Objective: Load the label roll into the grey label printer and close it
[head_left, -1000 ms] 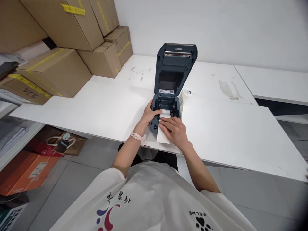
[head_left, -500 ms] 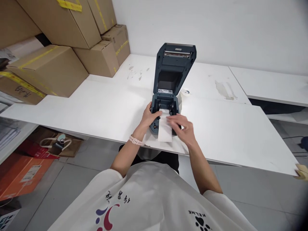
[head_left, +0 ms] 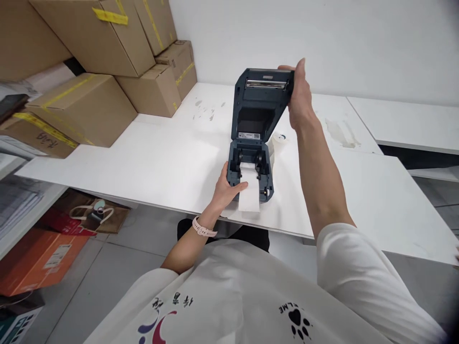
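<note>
A dark blue-grey label printer [head_left: 266, 177] sits on the white table with its lid [head_left: 261, 101] raised and tilted back. Out of its front runs a white strip of label paper [head_left: 250, 199], whose end hangs past the base. My left hand [head_left: 225, 190] grips the left side of the base, and its thumb presses on the strip. Up at the lid's top right corner, my right hand [head_left: 301, 98] holds the edge, with the fingers partly hidden behind it. A white roll [head_left: 278, 138] lies behind the printer on the right, partly covered by it.
Cardboard boxes [head_left: 103, 114] with yellow tape are stacked at the table's left end. The white table [head_left: 172, 157] meets a wall at the back. Below on the left are an orange box [head_left: 36, 265] and a brown paper bag [head_left: 114, 220].
My right hand has gone from above the paper strip up to the lid's top right corner and taken hold of it. My left hand stays at the base.
</note>
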